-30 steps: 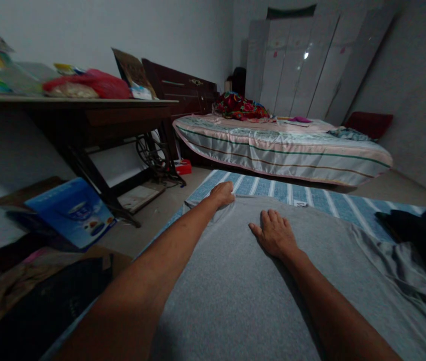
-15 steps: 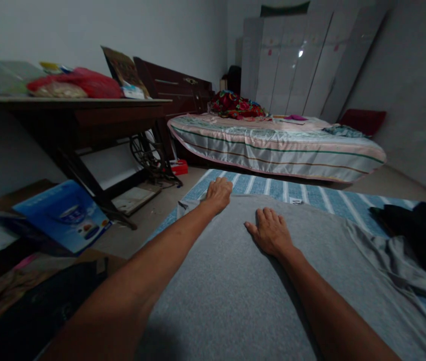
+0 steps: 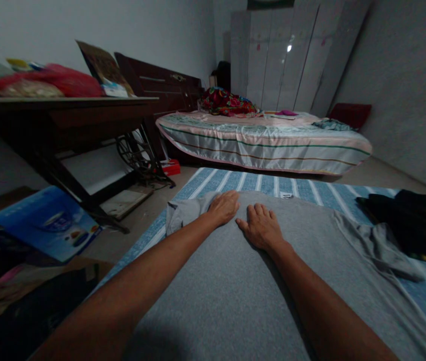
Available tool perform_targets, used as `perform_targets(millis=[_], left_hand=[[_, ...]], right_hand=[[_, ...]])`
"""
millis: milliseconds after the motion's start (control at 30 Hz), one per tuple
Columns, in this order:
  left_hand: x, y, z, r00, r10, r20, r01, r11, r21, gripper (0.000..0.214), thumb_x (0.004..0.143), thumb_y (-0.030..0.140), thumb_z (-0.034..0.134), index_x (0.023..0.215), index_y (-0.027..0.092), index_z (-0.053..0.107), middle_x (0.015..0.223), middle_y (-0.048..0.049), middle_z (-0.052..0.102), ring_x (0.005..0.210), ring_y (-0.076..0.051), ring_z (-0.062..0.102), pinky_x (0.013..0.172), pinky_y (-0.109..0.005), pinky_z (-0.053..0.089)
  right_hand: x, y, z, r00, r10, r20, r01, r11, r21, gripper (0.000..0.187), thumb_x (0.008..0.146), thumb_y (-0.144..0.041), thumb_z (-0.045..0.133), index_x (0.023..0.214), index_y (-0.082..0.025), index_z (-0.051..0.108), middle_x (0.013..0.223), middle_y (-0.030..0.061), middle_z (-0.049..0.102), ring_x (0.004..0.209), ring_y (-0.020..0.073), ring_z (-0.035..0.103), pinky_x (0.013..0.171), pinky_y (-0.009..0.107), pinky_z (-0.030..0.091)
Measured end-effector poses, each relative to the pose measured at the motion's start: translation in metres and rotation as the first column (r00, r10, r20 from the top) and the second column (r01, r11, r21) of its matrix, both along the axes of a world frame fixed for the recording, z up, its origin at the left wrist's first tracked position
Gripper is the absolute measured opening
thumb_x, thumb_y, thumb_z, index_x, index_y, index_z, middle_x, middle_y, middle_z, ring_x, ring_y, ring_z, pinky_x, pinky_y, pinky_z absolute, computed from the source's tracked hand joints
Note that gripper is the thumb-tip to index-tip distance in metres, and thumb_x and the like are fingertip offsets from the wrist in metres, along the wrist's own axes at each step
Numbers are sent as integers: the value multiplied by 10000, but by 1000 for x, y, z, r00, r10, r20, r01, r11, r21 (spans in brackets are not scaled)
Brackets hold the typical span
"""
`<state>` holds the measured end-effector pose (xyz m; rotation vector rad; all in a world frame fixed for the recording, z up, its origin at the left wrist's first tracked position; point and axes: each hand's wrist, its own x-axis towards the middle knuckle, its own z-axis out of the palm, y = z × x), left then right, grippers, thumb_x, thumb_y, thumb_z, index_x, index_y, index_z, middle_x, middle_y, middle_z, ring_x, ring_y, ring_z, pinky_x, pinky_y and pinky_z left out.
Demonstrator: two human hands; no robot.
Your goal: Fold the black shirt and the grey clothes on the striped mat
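Observation:
A grey T-shirt lies spread over a blue-and-white striped cloth, its neck end away from me and a small white label at the far edge. My left hand rests on the shirt near its far left shoulder, fingers laid along the fabric. Just to the right, my right hand is pressed flat on the shirt with the thumb apart. Neither hand holds anything that I can see. One sleeve sticks out at the far left; the right sleeve is wrinkled.
Folded black clothing lies on the right of the striped cloth. To the left stand a treadle sewing-machine table and a blue printed box. A bed is beyond, with a wardrobe behind it.
My left hand has gone from a closed grip at the shirt's far edge to lying flatter, nearer my right hand. The right hand stays flat. The view has turned slightly right.

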<state>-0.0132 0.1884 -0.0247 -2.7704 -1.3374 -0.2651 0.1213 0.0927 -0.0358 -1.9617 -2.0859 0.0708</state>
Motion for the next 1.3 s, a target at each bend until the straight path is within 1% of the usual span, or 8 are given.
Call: perform_targets(millis=[233, 367, 500, 767, 900, 1033, 1133, 1300], left_hand=[[6, 2, 0, 999, -29, 22, 30, 998, -57, 381, 937, 347, 359, 1249, 177, 496, 1371, -98, 497, 1282, -225, 430, 1058, -408, 336], [23, 5, 3, 996, -52, 74, 57, 997, -55, 423, 953, 299, 291, 1288, 117, 475, 1413, -115, 448, 1324, -175, 372, 1107, -303, 257], [41, 12, 2, 991, -102, 89, 111, 989, -102, 375, 941, 329, 337, 1180, 157, 570, 1321, -60, 554, 1267, -155, 442, 1085, -274, 292], [32, 2, 12, 980, -24, 195, 37, 997, -64, 392, 964, 304, 259, 1071, 161, 607, 1205, -65, 611, 1162, -158, 521, 1042, -296, 362], [12, -30, 20, 982, 1, 187, 9, 998, -55, 346, 945, 314, 327, 1052, 147, 610, 1183, -96, 612, 1140, -186, 538, 1020, -318, 389], [-13, -82, 21, 992, 0, 124, 7, 998, -61, 319, 909, 342, 432, 1070, 138, 617, 1255, -134, 576, 1211, -238, 497, 1049, -367, 360], [-30, -126, 21, 1000, 19, 11, -18, 996, -89, 391, 910, 349, 432, 1218, 136, 545, 1378, -145, 480, 1300, -248, 408, 1089, -401, 308], [-56, -191, 26, 999, 33, -22, -36, 986, -161, 401, 910, 369, 412, 1233, 172, 544, 1457, -117, 388, 1368, -242, 304, 1116, -428, 265]], right_hand=[[1, 0, 1, 1000, 0, -10, 0, 1000, -14, 605, 929, -566, 274, 1282, -114, 464, 1376, 202, 415, 1282, 328, 324, 1024, 475, 215], [1, 2, 0, 1000, -4, -20, 4, 1000, -24, 639, 925, -554, 291, 1353, -92, 399, 1397, 208, 393, 1298, 329, 304, 1031, 477, 199], [1, 4, -2, 999, -9, -34, 8, 1000, -17, 693, 916, -549, 317, 1412, -66, 310, 1436, 206, 351, 1320, 329, 269, 1044, 483, 173], [1, 0, 4, 999, -7, -38, 7, 1000, -5, 636, 923, -563, 289, 1311, -84, 446, 1392, 210, 404, 1294, 334, 308, 1032, 485, 204], [1, -1, 3, 999, -2, -38, 3, 1000, 4, 592, 927, -531, 309, 1309, -98, 442, 1387, 205, 410, 1282, 320, 327, 1030, 479, 214], [0, -1, 3, 999, 2, -38, -2, 1000, -1, 574, 943, -508, 293, 1299, -87, 452, 1394, 217, 401, 1289, 317, 330, 1028, 474, 224], [-1, -3, 10, 999, -21, -49, 22, 1000, 2, 644, 935, -546, 318, 1358, -66, 387, 1431, 221, 354, 1325, 321, 291, 1041, 467, 221], [5, -36, 21, 998, -27, -65, 31, 998, 60, 604, 953, -503, 318, 1393, -92, 361, 1471, 184, 316, 1366, 280, 259, 1072, 432, 221]])
